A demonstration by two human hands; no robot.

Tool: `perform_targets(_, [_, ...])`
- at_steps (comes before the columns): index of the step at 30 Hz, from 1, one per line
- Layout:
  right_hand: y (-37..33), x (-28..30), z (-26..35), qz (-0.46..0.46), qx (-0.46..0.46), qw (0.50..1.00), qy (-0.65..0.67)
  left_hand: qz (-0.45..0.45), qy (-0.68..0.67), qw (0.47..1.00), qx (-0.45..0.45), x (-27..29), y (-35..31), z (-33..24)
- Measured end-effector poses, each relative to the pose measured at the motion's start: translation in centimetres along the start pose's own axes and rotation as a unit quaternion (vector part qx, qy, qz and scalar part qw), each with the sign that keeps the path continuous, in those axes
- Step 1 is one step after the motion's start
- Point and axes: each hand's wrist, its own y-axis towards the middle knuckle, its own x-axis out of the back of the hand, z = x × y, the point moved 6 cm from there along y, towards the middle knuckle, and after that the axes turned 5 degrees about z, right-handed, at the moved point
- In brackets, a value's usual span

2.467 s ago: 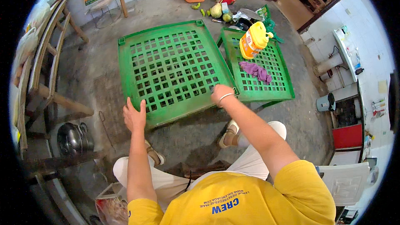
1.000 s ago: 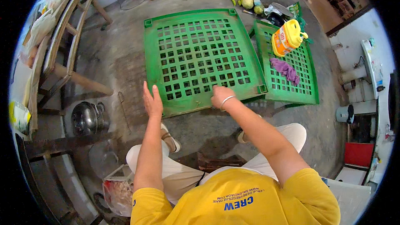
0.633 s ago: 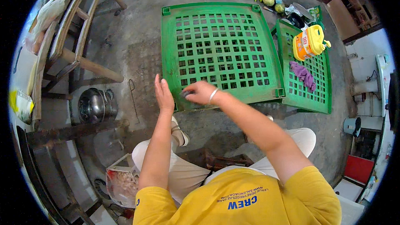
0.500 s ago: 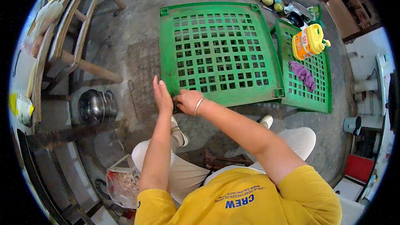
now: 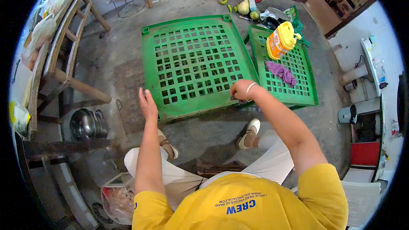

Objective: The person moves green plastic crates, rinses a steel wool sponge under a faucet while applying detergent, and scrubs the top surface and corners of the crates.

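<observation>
A large green plastic rack panel (image 5: 187,108) with a grid of square holes stands before me, its near edge toward my knees. By its left near corner is my left hand (image 5: 148,105), fingers stretched out and the palm side against the edge. At the right part of the near edge, my right hand (image 5: 243,90) is closed, with a bracelet at its wrist. Its fingers curl down over the rim. Something dark shows under them, too hidden to name.
A second green rack (image 5: 307,86) adjoins on the right, carrying a yellow jug (image 5: 281,41) and a purple cloth (image 5: 281,73). Vegetables (image 5: 243,7) lie beyond. A wooden bench (image 5: 79,86) and metal pot (image 5: 83,124) are at left; a bag-lined bin (image 5: 117,198) is by my left leg.
My right hand has moved right along the rack's near edge, away from my left hand. My left hand stays by the left corner. The whole view has shifted.
</observation>
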Motion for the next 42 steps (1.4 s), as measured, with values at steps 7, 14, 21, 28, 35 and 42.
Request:
perform_targets(7, [-7.8,-3.3,-3.0,-0.050,0.126,0.653,0.745,-0.008,-0.064,0.998,-0.015,0.5,1.5,3.0])
perform_targets(14, [-3.0,-14.8,-7.4,-0.184,0.017,0.648,0.739,0.021,0.261,0.965,-0.006,-0.2,-2.5,-1.5])
perform_targets(21, [-5.1,-12.0,-10.5,-0.331,0.037,0.659,0.674,-0.019,0.389,0.919,-0.055,-3.4,-5.9,-2.0])
perform_targets(28, [-3.8,-1.7,-9.3,-0.331,-0.118,0.900,0.259,-0.048,0.446,0.889,-0.090,-4.2,-6.7,-3.0])
perform_targets(35, [3.7,-4.6,-0.3,-0.128,-0.040,0.965,0.226,-0.067,0.459,0.874,-0.143,-5.1,-6.1,-2.8])
perform_targets(42, [-0.7,-0.2,-9.7,-0.358,0.090,0.713,0.596,-0.091,0.455,0.868,-0.177,-2.3,0.5,-1.6])
